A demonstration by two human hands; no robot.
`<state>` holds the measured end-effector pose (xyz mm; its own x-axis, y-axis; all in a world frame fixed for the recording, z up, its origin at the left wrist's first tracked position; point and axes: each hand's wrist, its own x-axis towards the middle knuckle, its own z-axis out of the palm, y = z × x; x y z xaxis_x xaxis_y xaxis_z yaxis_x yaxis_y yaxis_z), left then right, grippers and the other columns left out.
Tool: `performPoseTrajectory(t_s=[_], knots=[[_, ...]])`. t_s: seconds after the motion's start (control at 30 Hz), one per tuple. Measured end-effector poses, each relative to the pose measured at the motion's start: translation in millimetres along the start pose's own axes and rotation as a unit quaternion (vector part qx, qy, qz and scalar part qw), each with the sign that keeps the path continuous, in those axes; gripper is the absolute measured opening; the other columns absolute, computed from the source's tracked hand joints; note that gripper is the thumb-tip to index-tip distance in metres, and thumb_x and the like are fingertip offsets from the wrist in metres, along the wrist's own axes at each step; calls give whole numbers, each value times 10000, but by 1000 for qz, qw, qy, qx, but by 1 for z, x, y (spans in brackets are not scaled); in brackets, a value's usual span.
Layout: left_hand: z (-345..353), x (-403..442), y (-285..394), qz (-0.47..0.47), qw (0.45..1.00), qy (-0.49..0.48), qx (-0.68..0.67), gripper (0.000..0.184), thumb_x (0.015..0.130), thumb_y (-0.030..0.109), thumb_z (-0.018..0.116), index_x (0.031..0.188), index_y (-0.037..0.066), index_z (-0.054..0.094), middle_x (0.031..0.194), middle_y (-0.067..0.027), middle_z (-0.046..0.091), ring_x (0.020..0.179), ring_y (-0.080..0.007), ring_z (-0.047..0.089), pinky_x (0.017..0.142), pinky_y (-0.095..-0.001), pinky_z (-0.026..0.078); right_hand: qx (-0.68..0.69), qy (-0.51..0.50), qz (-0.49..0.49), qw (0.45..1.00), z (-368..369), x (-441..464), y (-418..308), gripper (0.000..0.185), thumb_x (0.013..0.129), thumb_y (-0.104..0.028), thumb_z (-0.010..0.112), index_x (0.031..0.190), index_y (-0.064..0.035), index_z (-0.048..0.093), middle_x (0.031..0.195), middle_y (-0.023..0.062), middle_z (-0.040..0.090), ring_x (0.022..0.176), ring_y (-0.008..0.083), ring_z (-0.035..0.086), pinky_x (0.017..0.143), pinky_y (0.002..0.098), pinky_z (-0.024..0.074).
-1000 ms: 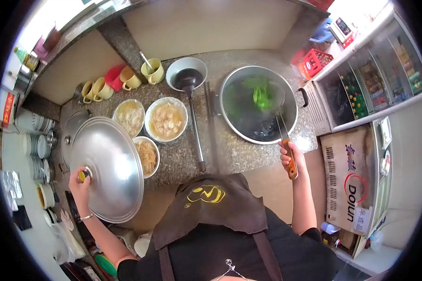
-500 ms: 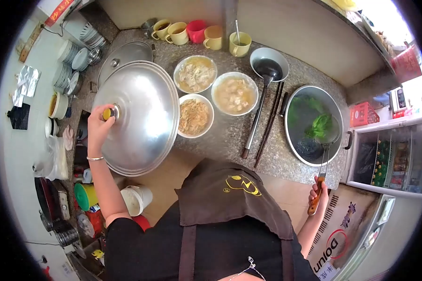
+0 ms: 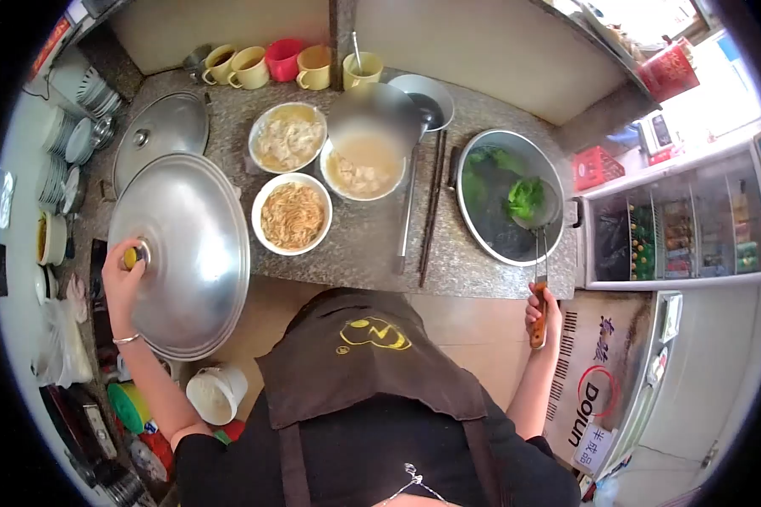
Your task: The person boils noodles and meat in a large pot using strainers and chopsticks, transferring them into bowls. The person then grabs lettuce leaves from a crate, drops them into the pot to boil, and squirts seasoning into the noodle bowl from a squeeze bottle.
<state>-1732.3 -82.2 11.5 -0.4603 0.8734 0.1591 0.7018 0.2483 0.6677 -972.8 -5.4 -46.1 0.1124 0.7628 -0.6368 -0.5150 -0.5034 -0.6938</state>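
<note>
My left hand (image 3: 123, 272) grips the yellow-centred knob of a large metal lid (image 3: 190, 253), held over the counter's left front edge. My right hand (image 3: 545, 313) is closed round the wooden handle of a wire strainer (image 3: 539, 321). The strainer's basket is inside a deep pot (image 3: 482, 221) of dark liquid, with green leaves (image 3: 526, 198) in it; other greens float behind. Left of the pot lie dark chopsticks (image 3: 433, 211) and a ladle (image 3: 407, 207). The ladle's head is partly hidden by a blurred patch.
Bowls of pale food (image 3: 287, 139) and shredded food (image 3: 292, 215) stand mid-counter beside a broth bowl (image 3: 364, 173). Several mugs (image 3: 249, 68) line the back wall. Another lid (image 3: 162, 139) lies at the left. A glass-door fridge (image 3: 676, 237) and a red basket (image 3: 596, 167) are at the right.
The view has swung right and back. The strainer has stayed in the pot with greens, and both hands have kept their grips. A blurred patch now covers part of the broth bowl.
</note>
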Motion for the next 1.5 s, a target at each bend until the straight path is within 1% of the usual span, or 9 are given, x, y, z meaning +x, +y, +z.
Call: performPoseTrajectory(t_s=[0.47, 0.73, 0.83, 0.93, 1.0, 1.23, 1.3, 1.43, 1.5], knots=[[-23, -14, -20, -5, 999, -4, 49, 289, 681, 10, 587, 969, 11, 613, 964, -103, 576, 873, -193, 570, 781, -271, 437, -237, -145, -13, 961, 152, -109, 68, 475, 904, -311, 458, 1266, -4, 422, 685, 0, 428, 425, 80, 381, 363, 225, 320], [-33, -34, -42, -37, 999, 11, -17, 285, 681, 17, 596, 965, 23, 618, 943, -81, 560, 809, -172, 576, 701, -257, 451, -482, -296, 49, 823, 198, -108, 104, 439, 908, -175, 490, 1312, -30, 395, 662, -5, 468, 466, 58, 435, 420, 214, 367], [-38, -38, -54, -17, 1000, 12, -13, 288, 678, 16, 599, 965, 28, 623, 923, -85, 568, 781, -180, 578, 670, -257, 456, -578, -273, -6, 769, 210, -108, 114, 452, 894, -167, 523, 1296, -2, 399, 614, 15, 469, 470, 79, 438, 438, 244, 375], [-39, -46, -56, 10, 998, 25, 52, 285, 675, 15, 603, 958, 30, 627, 897, -93, 577, 765, -191, 576, 659, -257, 457, -635, -325, -331, 618, 211, -100, 117, 456, 879, -168, 547, 1274, 16, 410, 596, 46, 477, 480, 113, 459, 464, 271, 386], [-39, -51, -59, 43, 996, 46, 57, 281, 672, 19, 605, 952, 31, 628, 882, -101, 583, 756, -205, 578, 648, -264, 459, -700, -251, -108, 660, 226, -112, 97, 463, 856, -173, 553, 1255, 13, 408, 755, 213, 576, 671, 302, 589, 652, 364, 467], [-46, -41, -59, 6, 999, 23, 33, 280, 669, 20, 594, 947, 29, 624, 881, -101, 582, 792, -230, 578, 703, -290, 455, -705, -243, -149, 650, 242, -106, 113, 443, 851, -183, 564, 1227, 13, 434, 780, 223, 582, 698, 317, 600, 661, 356, 465], [-42, -43, -67, 34, 998, 16, 44, 283, 666, 13, 588, 947, 25, 619, 898, -106, 587, 810, -228, 580, 733, -294, 450, -656, -274, -327, 622, 232, -93, 123, 430, 845, -140, 577, 1221, 30, 456, 666, 96, 512, 596, 152, 506, 564, 307, 428], [-36, -49, -56, 33, 999, 25, 34, 290, 664, 10, 586, 952, 25, 617, 916, -113, 592, 835, -228, 586, 756, -289, 449, -645, -259, -320, 643, 213, -82, 109, 449, 858, -129, 564, 1259, 25, 434, 634, 56, 502, 530, 110, 480, 493, 279, 398], [-24, -37, -52, 5, 999, 23, 36, 289, 669, 8, 583, 956, 17, 613, 948, -115, 596, 879, -218, 588, 784, -286, 447, -557, -227, -161, 783, 198, -76, 89, 471, 875, -122, 544, 1304, 12, 401, 616, 5, 481, 472, 57, 428, 433, 237, 348]])
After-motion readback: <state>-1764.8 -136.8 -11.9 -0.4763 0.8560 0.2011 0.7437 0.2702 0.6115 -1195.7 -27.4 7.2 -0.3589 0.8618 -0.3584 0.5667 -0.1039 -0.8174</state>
